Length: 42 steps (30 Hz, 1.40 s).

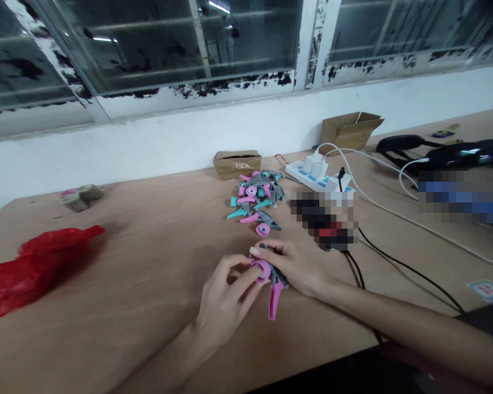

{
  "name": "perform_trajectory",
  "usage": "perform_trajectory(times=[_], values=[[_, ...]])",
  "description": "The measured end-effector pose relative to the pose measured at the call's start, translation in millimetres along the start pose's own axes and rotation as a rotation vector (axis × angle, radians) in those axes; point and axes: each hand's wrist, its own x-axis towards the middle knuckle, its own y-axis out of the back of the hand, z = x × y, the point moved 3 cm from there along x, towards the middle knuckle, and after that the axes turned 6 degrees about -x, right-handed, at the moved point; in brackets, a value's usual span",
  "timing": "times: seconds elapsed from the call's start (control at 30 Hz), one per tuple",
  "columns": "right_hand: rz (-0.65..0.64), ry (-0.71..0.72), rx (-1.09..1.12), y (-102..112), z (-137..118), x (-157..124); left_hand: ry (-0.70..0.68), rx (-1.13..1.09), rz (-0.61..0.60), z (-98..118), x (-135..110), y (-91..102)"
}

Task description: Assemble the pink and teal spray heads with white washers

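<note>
My left hand (pixel 225 295) and my right hand (pixel 296 265) meet near the front middle of the wooden table (pixel 148 262). Together they hold a small grey and pink plastic part (pixel 273 284). The left fingers pinch its pink ring, while the right hand grips its grey body. A pink lever hangs down from it toward the table edge. Just beyond the hands lies a pile of several similar pink, teal and grey plastic parts (pixel 257 200).
A red plastic bag (pixel 33 268) lies at the left. A small cardboard box (pixel 237 163) and an open carton (pixel 349 130) stand by the wall. A white power strip (pixel 318 175) with cables sits right of the pile, with black devices (pixel 456 153) farther right.
</note>
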Motion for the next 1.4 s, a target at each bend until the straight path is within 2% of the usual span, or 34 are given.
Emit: perform_trajectory(times=[0.1, 0.2, 0.33, 0.57, 0.73, 0.83, 0.93, 1.1, 1.2, 1.3, 1.4], values=[[-0.018, -0.081, 0.16, -3, 7, 2, -0.034, -0.038, 0.029, -1, 0, 0.5], [-0.039, -0.115, 0.228, -6, 11, 3, -0.043, -0.053, 0.04, -1, 0, 0.0], [-0.04, -0.141, 0.274, -5, 15, 3, -0.035, -0.059, 0.037, 0, 0, -1.3], [-0.043, -0.171, 0.213, -2, 21, 3, -0.009, -0.052, -0.053, -3, 1, -2.6], [-0.096, -0.194, 0.319, -6, 23, 4, -0.052, -0.083, 0.002, -3, 3, 0.9], [-0.076, -0.187, 0.329, -6, 22, 5, -0.027, -0.139, 0.045, -4, 2, 1.0], [-0.067, -0.182, 0.301, -6, 24, 5, 0.046, -0.19, 0.073, -5, 1, 0.0], [-0.029, -0.161, 0.241, -6, 29, 4, 0.129, -0.149, -0.023, -5, 2, -2.6], [-0.016, -0.194, 0.141, -5, 30, 3, 0.15, -0.133, -0.037, -5, 2, -0.4], [-0.012, -0.181, -0.031, 0, 24, 3, 0.157, -0.135, 0.004, -7, 2, 6.7], [-0.023, -0.064, -0.174, 5, 13, 3, 0.16, -0.105, 0.097, -10, 3, 16.1]])
